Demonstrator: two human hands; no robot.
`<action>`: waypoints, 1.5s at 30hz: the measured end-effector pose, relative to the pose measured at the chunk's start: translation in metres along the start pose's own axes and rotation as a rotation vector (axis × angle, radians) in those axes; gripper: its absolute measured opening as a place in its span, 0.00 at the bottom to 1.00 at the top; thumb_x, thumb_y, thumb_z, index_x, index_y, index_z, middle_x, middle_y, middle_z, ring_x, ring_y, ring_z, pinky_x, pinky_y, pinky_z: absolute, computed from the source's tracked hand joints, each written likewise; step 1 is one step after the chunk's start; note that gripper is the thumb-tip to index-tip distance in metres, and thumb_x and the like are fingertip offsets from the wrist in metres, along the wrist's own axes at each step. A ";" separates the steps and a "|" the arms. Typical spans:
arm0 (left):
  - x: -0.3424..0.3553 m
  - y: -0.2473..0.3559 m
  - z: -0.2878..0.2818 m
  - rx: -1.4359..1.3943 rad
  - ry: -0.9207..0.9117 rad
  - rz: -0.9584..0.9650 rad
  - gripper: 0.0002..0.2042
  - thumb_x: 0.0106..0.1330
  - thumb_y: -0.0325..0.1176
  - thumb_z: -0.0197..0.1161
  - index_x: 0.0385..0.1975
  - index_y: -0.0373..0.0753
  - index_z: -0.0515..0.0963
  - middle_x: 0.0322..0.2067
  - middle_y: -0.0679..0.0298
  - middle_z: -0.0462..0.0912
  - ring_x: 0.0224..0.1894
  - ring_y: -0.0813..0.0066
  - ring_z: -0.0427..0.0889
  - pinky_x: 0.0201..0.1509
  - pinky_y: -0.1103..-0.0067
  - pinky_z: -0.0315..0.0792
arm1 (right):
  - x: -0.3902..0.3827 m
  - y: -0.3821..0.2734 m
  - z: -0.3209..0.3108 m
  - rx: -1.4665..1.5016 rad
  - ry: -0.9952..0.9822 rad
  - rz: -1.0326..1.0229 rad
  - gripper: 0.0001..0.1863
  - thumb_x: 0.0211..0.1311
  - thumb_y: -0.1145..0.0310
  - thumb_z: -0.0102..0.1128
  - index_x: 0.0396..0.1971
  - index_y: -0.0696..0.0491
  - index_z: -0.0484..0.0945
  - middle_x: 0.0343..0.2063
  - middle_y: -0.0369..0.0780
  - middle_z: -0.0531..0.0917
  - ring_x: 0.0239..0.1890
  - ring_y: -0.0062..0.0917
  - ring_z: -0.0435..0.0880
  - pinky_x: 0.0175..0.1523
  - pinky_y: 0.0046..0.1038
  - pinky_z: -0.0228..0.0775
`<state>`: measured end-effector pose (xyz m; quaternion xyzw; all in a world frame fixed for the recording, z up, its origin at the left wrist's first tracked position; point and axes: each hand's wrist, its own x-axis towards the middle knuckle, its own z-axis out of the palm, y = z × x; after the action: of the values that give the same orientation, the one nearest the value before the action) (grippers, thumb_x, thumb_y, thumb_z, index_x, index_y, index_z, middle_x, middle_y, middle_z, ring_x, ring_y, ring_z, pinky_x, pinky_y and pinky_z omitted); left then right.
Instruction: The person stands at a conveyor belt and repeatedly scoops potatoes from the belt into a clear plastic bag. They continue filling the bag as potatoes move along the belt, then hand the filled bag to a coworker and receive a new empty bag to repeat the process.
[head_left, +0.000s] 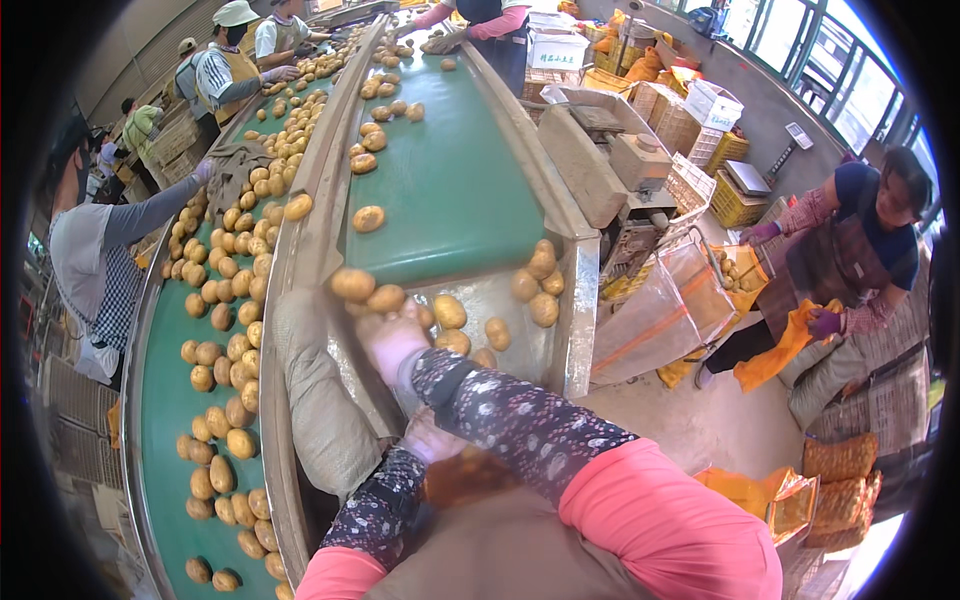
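My right hand (pixel 392 338) reaches over the metal chute (pixel 520 345) at the near end of the green belt. It is smeared by motion, and its fingers are up against potatoes (pixel 386 298); whether they grip one I cannot make out. Another potato (pixel 352 285) hangs over the chute's left rim, slightly blurred. More potatoes (pixel 450 311) lie in the chute, some of them along its right wall. Lower and closer to my body, my left hand (pixel 432 438) is beside a blurred brown-orange mass (pixel 470 478). Its fingers are too unclear to read.
Left of the chute runs a longer green belt (pixel 165 420) carrying many potatoes, with a padded grey cloth (pixel 320 400) on the divider. Co-workers stand along the belts. At right, a person holds an orange mesh bag (pixel 775 350) near a mesh bag of potatoes (pixel 735 272).
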<state>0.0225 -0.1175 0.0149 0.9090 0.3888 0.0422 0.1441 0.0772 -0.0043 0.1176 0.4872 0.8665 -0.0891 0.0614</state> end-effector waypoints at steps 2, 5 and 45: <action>-0.006 -0.015 0.008 0.062 0.205 0.027 0.26 0.66 0.52 0.57 0.61 0.48 0.77 0.65 0.60 0.74 0.68 0.60 0.68 0.74 0.48 0.52 | -0.008 0.012 -0.002 0.059 0.056 0.054 0.22 0.61 0.65 0.60 0.56 0.45 0.83 0.63 0.39 0.75 0.67 0.39 0.71 0.75 0.63 0.39; -0.018 -0.020 0.013 0.116 0.169 0.092 0.24 0.65 0.49 0.62 0.60 0.50 0.77 0.63 0.59 0.72 0.70 0.55 0.63 0.73 0.42 0.47 | -0.031 0.040 0.014 0.073 0.108 0.033 0.18 0.59 0.60 0.60 0.50 0.39 0.86 0.62 0.41 0.75 0.70 0.40 0.67 0.73 0.64 0.41; 0.061 -0.065 -0.062 0.006 0.181 0.290 0.22 0.65 0.44 0.62 0.60 0.50 0.77 0.67 0.60 0.70 0.70 0.63 0.67 0.79 0.54 0.51 | -0.027 0.133 -0.005 0.672 -0.132 0.351 0.36 0.56 0.58 0.62 0.68 0.41 0.68 0.70 0.52 0.64 0.72 0.56 0.59 0.77 0.46 0.50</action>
<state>0.0078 -0.0171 0.0533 0.9485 0.2649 0.1433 0.0983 0.2046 0.0415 0.1154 0.6144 0.6867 -0.3873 -0.0316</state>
